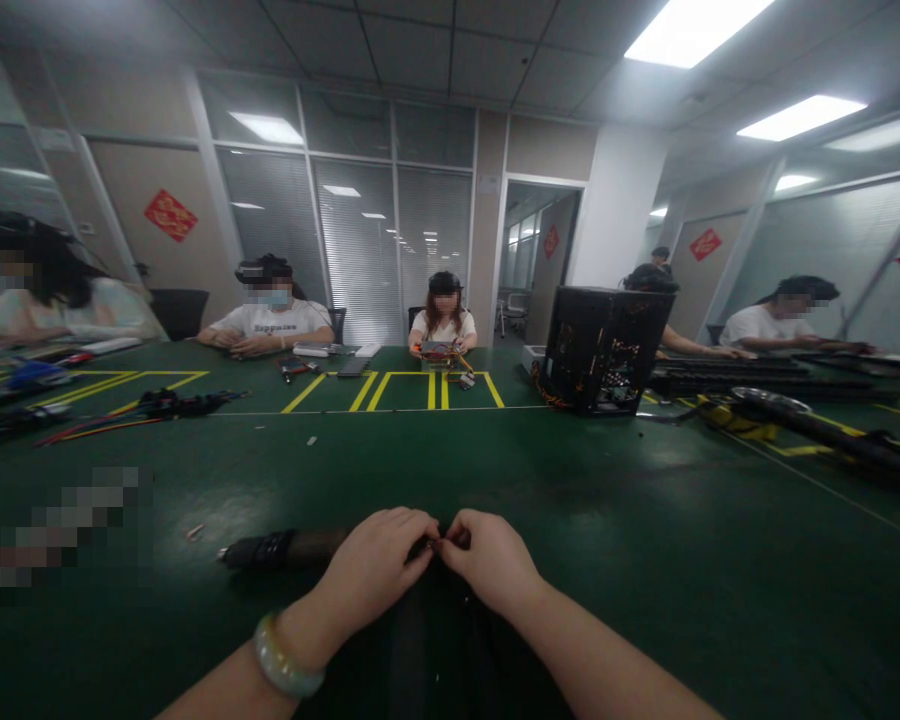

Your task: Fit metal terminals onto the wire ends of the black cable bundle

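Note:
My left hand [379, 565], a pale green bangle [281, 660] on its wrist, rests low over the table with thumb and fingers pinched. Against its fingertips meet those of my right hand [495, 560], also closed in a pinch. Whatever lies between the fingertips is too small and dark to make out. A dark cylindrical tool [289, 550] with a silvery tip lies on the green tabletop, pointing left; its right end is hidden behind my left hand. Dark strip-like shapes below my hands blend into the table.
A small pale scrap [195, 532] lies left of the tool. Across the green table [435, 450] stands a black computer case [607, 350]. Wires [165, 408] lie at the left, a long dark part [832, 430] at the right. Several people sit around the far side.

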Available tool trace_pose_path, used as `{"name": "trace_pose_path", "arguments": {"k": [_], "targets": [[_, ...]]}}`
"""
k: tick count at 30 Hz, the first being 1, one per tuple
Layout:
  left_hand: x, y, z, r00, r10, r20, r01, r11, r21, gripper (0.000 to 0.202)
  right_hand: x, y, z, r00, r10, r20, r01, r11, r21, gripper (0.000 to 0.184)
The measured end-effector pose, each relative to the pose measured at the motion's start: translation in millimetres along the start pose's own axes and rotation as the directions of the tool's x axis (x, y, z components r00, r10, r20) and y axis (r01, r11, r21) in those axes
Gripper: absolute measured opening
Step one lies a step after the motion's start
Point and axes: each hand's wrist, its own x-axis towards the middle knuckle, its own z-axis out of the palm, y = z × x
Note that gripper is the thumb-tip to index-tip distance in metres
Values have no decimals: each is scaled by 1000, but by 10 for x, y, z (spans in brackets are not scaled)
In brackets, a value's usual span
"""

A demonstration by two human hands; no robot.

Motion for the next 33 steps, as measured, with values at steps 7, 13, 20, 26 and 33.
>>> {"name": "trace_pose_path", "arguments": {"k": [7, 13, 20, 26, 33], "targets": [[7, 10, -29, 1000, 6, 16, -6, 1000, -10, 12, 40, 70, -3, 999, -15, 52, 15, 1000, 12, 19], [3, -20, 2, 1000, 3, 13, -2, 1000, -15, 13, 48, 105, 15, 998, -12, 58, 12, 1000, 6, 15], [0, -13, -15, 1000, 8, 8, -7, 999, -31, 13, 43, 79, -3, 999, -25, 42, 24, 999, 22, 10], [8, 8, -25, 1000, 7, 5, -7, 1000, -19, 11, 43, 67, 9, 998, -69, 5, 69, 997, 40, 12], [-2, 8, -23, 1000, 8, 4, -8, 1000, -12, 11, 50, 97, -4, 997, -38, 60, 37, 999, 25, 15]]}}
